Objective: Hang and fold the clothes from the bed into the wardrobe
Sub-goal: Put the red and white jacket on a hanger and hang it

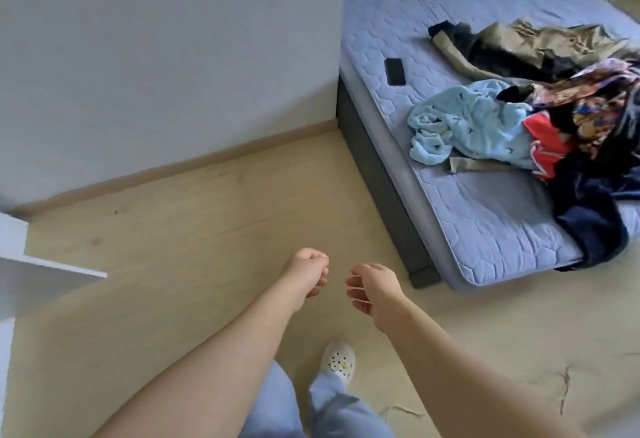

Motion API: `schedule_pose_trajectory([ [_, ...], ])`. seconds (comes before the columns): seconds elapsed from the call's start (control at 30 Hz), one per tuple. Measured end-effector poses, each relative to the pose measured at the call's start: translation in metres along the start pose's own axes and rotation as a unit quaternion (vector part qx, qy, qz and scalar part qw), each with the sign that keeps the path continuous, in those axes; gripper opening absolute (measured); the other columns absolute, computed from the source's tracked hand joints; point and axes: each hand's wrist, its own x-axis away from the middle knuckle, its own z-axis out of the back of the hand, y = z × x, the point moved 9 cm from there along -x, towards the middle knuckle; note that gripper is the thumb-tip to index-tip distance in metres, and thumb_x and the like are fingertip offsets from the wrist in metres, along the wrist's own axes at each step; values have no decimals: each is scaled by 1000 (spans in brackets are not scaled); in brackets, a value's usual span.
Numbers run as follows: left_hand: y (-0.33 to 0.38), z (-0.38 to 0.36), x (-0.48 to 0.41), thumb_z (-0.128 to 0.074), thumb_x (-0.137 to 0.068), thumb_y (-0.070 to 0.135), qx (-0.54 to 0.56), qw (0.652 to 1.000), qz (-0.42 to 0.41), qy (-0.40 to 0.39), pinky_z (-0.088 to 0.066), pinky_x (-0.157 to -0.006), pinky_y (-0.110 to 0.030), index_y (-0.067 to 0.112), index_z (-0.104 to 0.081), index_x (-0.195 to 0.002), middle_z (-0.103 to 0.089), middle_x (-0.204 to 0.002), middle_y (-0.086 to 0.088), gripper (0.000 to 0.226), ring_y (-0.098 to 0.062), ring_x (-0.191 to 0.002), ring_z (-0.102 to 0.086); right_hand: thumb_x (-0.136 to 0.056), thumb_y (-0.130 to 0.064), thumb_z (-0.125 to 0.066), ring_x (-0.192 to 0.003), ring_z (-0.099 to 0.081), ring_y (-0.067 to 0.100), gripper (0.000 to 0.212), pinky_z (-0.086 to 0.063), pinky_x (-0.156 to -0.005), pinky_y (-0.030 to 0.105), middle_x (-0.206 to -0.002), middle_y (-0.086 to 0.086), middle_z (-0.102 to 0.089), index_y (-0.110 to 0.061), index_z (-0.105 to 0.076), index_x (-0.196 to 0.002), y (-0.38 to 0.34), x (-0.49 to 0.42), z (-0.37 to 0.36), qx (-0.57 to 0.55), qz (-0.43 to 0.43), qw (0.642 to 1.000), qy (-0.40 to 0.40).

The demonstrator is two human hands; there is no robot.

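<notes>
Now, left hand (pixel 306 273): loosely curled, holding nothing, above the floor.
Right hand (pixel 372 287): relaxed, fingers slightly bent, empty, near the left hand.
Clothes pile (pixel 568 146): heaped on the blue mattress (pixel 485 223); a light-blue garment (pixel 478 119) on its left side.
Phone (pixel 395 71): flat on the mattress, apart from the pile.

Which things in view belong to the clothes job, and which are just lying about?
Job: light blue garment, olive jacket, red garment, navy garment, all on the bed.
Lying about: black phone, also on the bed.
</notes>
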Motion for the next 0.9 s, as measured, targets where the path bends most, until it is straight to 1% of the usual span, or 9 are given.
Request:
schedule_pose_trajectory([
  [0.13, 42, -70, -10, -43, -94, 16, -61, 997, -11, -39, -34, -47, -19, 23, -49, -77, -52, -71, 3, 19, -8, -54, -48, -91, -10, -45, -52, -47, 14, 15, -34, -53, 22, -66, 1, -53, -16, -50, -78, -6, -16, 72, -80, -10, 996, 36],
  [0.3, 85, -134, -26, -43, -94, 14, -121, 989, -32, -77, -32, -44, -17, 21, -49, -77, -52, -71, 2, 19, -9, -52, -47, -90, -7, -43, -50, -43, 15, 16, -32, -52, 21, -64, 2, -51, -15, -50, -77, -12, -33, 141, -163, -24, 983, 78],
  [0.37, 109, -166, -36, -44, -94, 14, -142, 984, -42, -96, -33, -45, -17, 21, -50, -77, -52, -72, 2, 19, -9, -53, -47, -88, -5, -45, -49, -40, 15, 17, -28, -52, 20, -62, 3, -49, -15, -48, -75, -24, -44, 170, -194, -19, 976, 98],
  [0.5, 163, -222, -61, -45, -93, 17, -173, 974, -66, -131, -38, -49, -20, 21, -52, -79, -54, -75, 2, 17, -9, -58, -51, -89, -4, -44, -47, -38, 15, 15, -27, -50, 19, -59, 4, -48, -13, -50, -78, -62, -75, 221, -217, -20, 967, 129],
  [0.7, 248, -288, -95, -44, -94, 17, -212, 961, -86, -156, -36, -45, -17, 20, -49, -78, -53, -74, 2, 17, -9, -55, -48, -91, -6, -44, -50, -39, 15, 16, -27, -47, 18, -64, 4, -48, -13, -48, -77, -129, -118, 274, -235, -16, 960, 151],
  [0.9, 284, -348, -109, -41, -95, 15, -241, 950, -72, -183, -34, -42, -16, 18, -49, -80, -51, -71, 2, 17, -9, -53, -45, -93, -7, -44, -53, -42, 16, 14, -30, -52, 21, -68, 5, -51, -13, -48, -80, -151, -145, 322, -252, -35, 955, 151],
])
